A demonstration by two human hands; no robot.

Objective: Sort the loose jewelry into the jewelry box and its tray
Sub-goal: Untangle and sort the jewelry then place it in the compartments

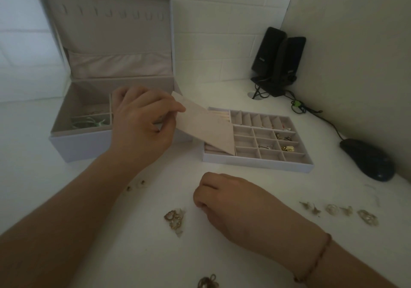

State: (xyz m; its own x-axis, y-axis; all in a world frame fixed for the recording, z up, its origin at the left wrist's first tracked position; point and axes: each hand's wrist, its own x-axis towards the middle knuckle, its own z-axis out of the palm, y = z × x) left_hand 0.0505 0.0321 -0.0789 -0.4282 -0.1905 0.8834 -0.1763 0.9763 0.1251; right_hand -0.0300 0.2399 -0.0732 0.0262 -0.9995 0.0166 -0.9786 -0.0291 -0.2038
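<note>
My left hand [142, 123] pinches the flap [206, 127] tilted over the tray [258, 164], my right hand [231, 205] curled, contents hidden; a slip could scatter the sorted earrings [287, 148].

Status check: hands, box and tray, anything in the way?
Left hand pinches a pink flap tilted over the tray. Right hand curled on the desk; contents unseen. Jewelry box open. Loose jewelry still on desk; nothing blocking.

The right hand [231, 207] hides whatever its curled fingers hold; the bottom edge crops gold jewelry [208, 282].
</note>
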